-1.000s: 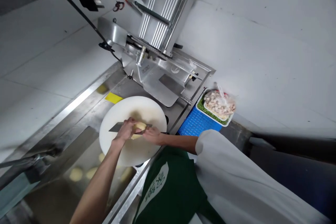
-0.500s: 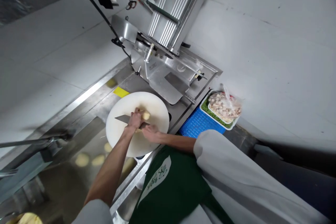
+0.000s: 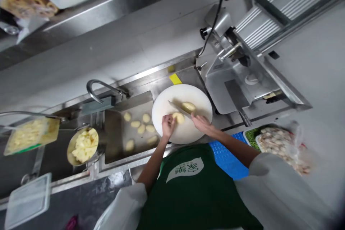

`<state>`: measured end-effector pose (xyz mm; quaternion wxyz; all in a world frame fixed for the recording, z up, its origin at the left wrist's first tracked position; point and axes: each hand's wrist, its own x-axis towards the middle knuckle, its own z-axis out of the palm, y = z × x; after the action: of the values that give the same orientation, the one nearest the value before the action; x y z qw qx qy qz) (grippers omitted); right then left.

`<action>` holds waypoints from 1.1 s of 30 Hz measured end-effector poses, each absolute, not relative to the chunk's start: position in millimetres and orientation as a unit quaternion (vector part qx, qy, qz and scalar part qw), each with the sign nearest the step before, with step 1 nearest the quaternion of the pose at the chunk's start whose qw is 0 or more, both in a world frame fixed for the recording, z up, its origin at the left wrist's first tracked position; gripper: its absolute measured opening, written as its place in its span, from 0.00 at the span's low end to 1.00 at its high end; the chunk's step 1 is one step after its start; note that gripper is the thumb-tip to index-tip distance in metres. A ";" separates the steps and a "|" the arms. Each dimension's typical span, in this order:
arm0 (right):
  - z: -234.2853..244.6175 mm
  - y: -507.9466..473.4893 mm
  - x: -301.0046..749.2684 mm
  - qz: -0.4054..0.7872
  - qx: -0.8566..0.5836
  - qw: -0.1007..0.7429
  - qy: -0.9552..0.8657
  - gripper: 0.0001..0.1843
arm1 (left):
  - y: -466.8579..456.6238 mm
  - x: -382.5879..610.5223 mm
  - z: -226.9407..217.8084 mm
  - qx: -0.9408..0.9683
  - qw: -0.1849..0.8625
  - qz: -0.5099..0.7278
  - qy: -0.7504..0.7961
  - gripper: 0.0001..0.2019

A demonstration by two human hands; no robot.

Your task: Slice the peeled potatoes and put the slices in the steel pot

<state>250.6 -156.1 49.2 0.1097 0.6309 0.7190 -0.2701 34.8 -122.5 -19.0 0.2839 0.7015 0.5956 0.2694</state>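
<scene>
On a round white cutting board [image 3: 164,105], my right hand [image 3: 201,123] is closed around the handle of a kitchen knife [image 3: 176,106], its blade pointing to the upper left. My left hand [image 3: 168,125] grips a peeled potato piece [image 3: 178,117] from its left side, on the near side of the blade. Just beyond the blade lies another pale, peeled potato piece [image 3: 188,106]. Whether the two pieces come from one potato, I cannot tell. The knife handle is hidden inside my right hand.
Left of the board, a sink [image 3: 113,136] holds several peeled potatoes [image 3: 141,128]. Farther left are a bowl of cut pale pieces [image 3: 83,145] and a faucet [image 3: 101,86]. A metal slicer [image 3: 223,90] stands right, near a blue basket [image 3: 229,158] and bagged food [image 3: 277,145]. Overhead runs a steel shelf [image 3: 107,14].
The view has swung left, bringing the sink and bowl into sight. My left hand, earlier over the knife blade, is now beside the potato piece; the right hand still holds the knife.
</scene>
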 end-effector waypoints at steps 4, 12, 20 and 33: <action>44.1 -179.9 239.2 -0.249 0.602 0.159 0.741 0.25 | -146.1 44.4 -34.5 0.735 0.251 0.253 0.577 0.13; 41.2 -200.7 227.8 -0.251 0.599 0.201 0.733 0.28 | -130.3 26.1 -29.1 0.830 0.242 0.198 0.462 0.12; 53.7 -226.0 210.7 -0.271 0.641 0.190 0.692 0.21 | -116.2 24.1 -32.1 0.880 0.207 0.153 0.398 0.14; 49.1 -231.7 188.7 -0.304 0.686 0.178 0.636 0.19 | -113.1 17.2 -44.3 0.881 0.222 0.199 0.367 0.14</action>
<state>188.7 -231.7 49.1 0.1782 0.6863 0.6363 -0.3041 17.2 -113.1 -44.3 0.2215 0.8811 0.3673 0.1990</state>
